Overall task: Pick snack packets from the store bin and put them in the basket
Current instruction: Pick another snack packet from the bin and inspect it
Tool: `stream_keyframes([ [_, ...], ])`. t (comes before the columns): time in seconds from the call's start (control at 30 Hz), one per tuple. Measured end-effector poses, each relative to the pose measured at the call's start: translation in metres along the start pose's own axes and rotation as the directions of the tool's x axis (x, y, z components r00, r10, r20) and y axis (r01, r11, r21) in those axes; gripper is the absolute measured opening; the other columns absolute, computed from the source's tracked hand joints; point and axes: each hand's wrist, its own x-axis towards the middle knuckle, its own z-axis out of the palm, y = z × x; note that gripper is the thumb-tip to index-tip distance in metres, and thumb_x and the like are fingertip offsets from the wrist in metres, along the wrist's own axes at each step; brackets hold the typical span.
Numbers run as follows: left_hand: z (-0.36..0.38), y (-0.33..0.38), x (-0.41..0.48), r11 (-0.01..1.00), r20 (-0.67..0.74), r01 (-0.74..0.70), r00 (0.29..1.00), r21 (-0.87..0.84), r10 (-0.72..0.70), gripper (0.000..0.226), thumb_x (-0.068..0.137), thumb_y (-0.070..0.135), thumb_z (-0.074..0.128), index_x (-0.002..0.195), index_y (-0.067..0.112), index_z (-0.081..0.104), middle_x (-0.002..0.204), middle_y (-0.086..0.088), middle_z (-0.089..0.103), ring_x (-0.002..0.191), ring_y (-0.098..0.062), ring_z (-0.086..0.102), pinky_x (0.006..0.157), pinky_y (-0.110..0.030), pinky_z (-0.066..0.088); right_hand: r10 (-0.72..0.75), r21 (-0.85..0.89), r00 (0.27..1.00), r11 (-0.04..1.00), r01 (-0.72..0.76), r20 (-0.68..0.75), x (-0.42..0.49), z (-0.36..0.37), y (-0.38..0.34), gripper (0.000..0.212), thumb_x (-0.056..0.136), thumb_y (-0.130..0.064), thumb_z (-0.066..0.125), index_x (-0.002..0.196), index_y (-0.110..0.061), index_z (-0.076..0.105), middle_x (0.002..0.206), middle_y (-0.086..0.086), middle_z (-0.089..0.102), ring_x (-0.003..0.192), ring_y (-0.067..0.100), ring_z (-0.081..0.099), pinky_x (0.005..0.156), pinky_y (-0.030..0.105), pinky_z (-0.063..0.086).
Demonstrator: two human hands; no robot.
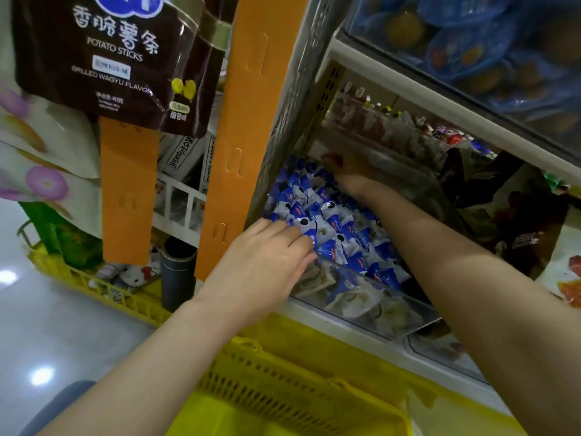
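A clear store bin (371, 305) on the shelf is heaped with small blue and white snack packets (336, 221). My left hand (267, 259) lies over the bin's near left corner, fingers curled down onto the packets at the front. My right hand (349, 174) reaches deep to the back of the bin, fingers bent on the pile; whether it grips a packet is hidden. A yellow slatted basket (283, 394) sits below my arms at the bottom, its inside bare where it shows.
An orange shelf upright (239, 127) stands left of the bin. Brown potato stick bags (113, 55) hang above left. Another yellow basket (103, 291) with goods sits on the floor at left. Neighbouring bins hold dark packets (490, 196) and blue packs (471, 48).
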Motion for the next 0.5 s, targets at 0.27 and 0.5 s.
stream_keyframes([
  [0.27, 0.004, -0.004, 0.0, 1.0, 0.029, -0.015, 0.999, -0.014, 0.015, 0.031, 0.092, 0.025, 0.039, 0.083, 0.013, 0.065, 0.078, -0.001, 0.064, 0.072, -0.02, 0.058, 0.071, -0.03, 0.038, 0.011, -0.036, 0.997, 0.999, -0.008, 0.082, 0.038, 0.029, -0.001, 0.034, 0.091, -0.033, 0.057, 0.112, -0.007, 0.062, 0.113, 0.016, 0.063, 0.101, 0.028, 0.059, 0.088, 0.036, 0.048],
  [0.5, 0.004, -0.002, -0.001, 1.0, 0.023, -0.011, 1.0, -0.015, 0.012, 0.029, 0.093, 0.024, 0.04, 0.083, 0.012, 0.064, 0.077, -0.002, 0.062, 0.07, -0.021, 0.056, 0.071, -0.028, 0.033, 0.072, -0.03, 0.997, 0.997, -0.071, 0.036, 0.044, 0.027, 0.001, 0.032, 0.086, -0.033, 0.062, 0.102, -0.006, 0.068, 0.103, 0.014, 0.067, 0.082, 0.021, 0.06, 0.069, 0.029, 0.044],
])
